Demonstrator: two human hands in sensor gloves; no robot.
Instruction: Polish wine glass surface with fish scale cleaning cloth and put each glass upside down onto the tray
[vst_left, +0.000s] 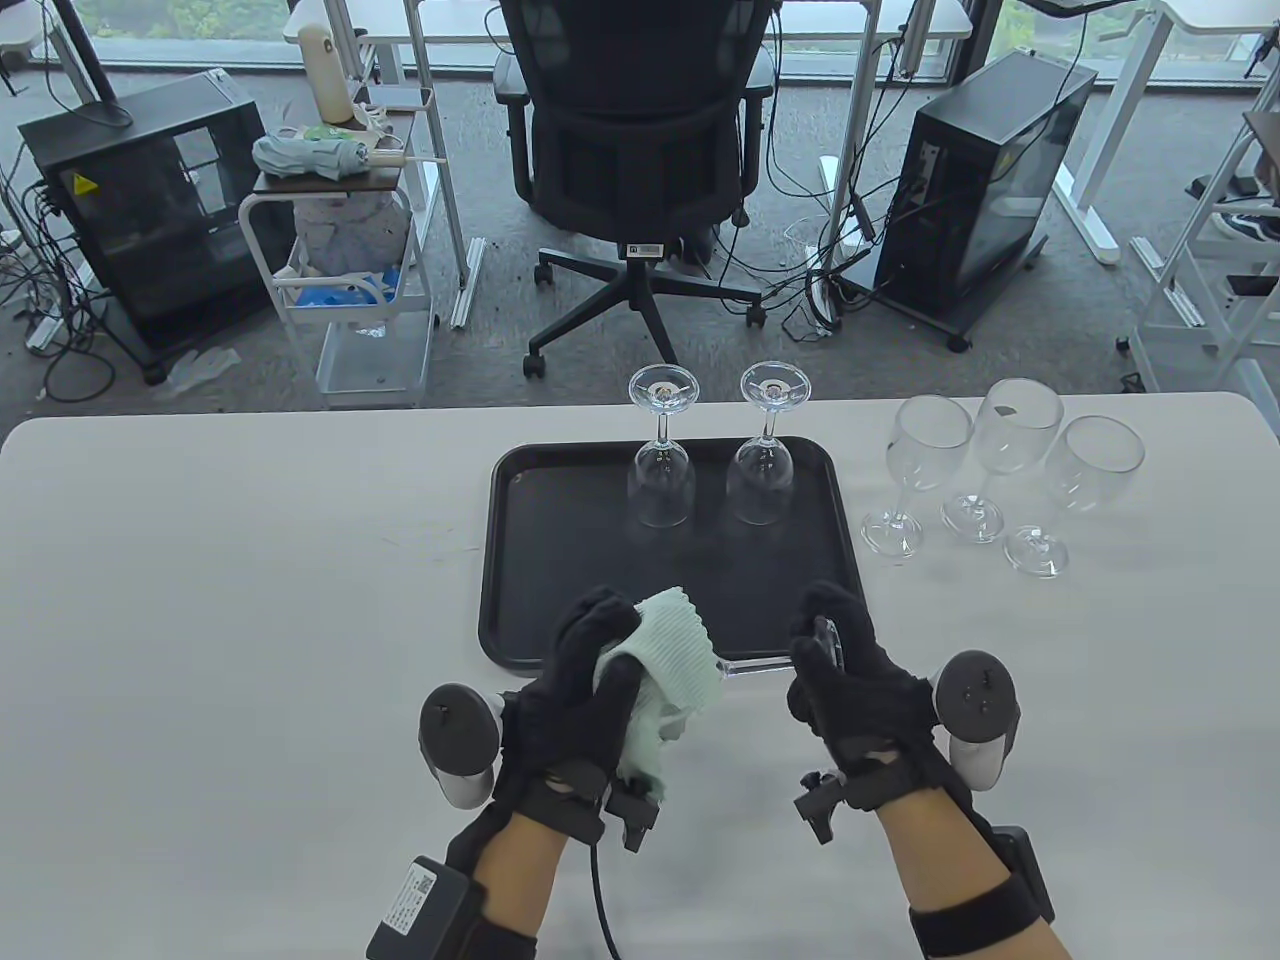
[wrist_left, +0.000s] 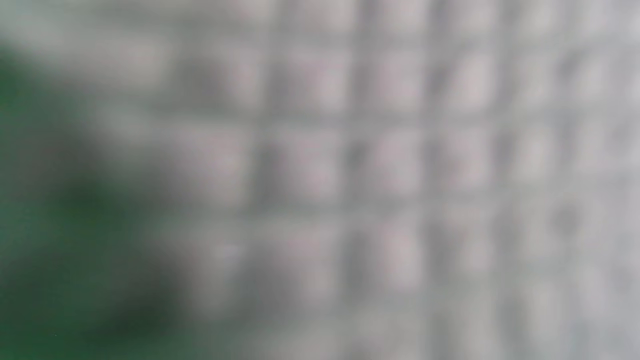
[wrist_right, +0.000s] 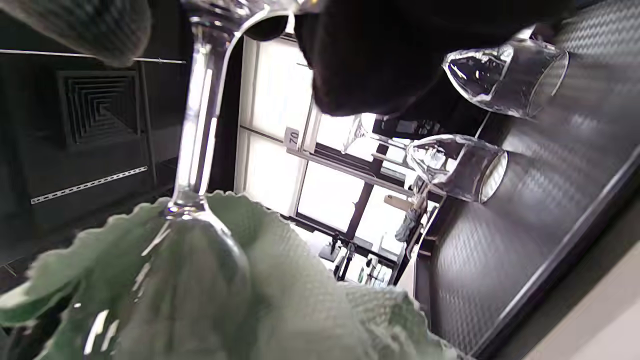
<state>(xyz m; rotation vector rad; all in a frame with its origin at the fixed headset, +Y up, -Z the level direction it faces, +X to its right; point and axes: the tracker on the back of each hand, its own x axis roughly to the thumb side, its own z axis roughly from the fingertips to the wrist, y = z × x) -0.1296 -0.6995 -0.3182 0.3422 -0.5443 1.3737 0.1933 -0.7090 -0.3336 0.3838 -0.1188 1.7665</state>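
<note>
Right now it's the polishing step: the left hand (vst_left: 590, 690) has its grip curled round the cloth (vst_left: 668, 665), wrapped over the bowl of a glass (wrist_right: 195, 125) lying sideways above the tray's (vst_left: 520, 560) near edge. The right hand (vst_left: 850, 680) is clamped on the foot. Two glasses already stand inverted on the tray; three wait on the desk (vst_left: 220, 560). Next, I'd guess, comes flipping this one rim-down beside them.

Left wrist view all blur, only cloth (wrist_left: 350, 175) weave; held glass (vst_left: 755, 668) bowl hidden inside the cloth.
</note>
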